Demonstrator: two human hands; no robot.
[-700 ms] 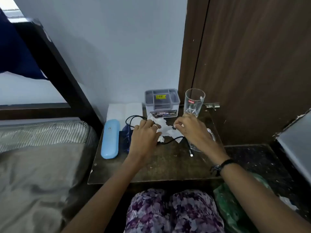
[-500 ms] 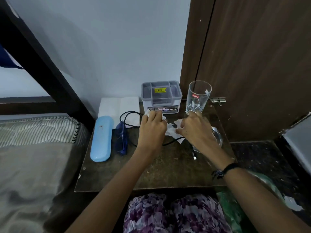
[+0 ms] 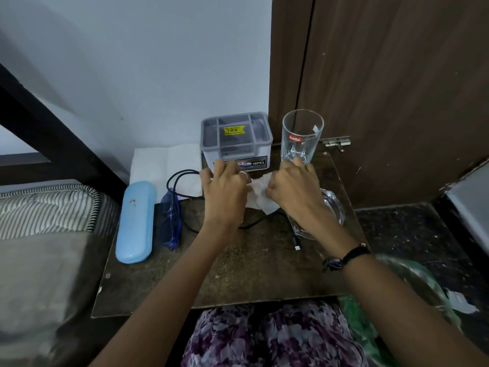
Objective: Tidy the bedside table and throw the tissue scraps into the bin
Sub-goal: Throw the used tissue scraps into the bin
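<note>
Both hands (image 3: 225,192) (image 3: 291,189) drawn closer, fingers pinching crumpled white tissue (image 3: 260,194); glossy tumbler (image 3: 301,136) behind

glass (image 3: 301,139) right of organiser box (image 3: 236,140) on table (image 3: 238,274).

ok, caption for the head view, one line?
Both hands gather tissue scraps on the bedside table, beside a glass and organizer.

This was a bedroom in a home: a striped mattress (image 3: 53,205) lay at nine o'clock beside a small desk (image 3: 232,274), with a wooden door (image 3: 397,88) at one o'clock.
</note>
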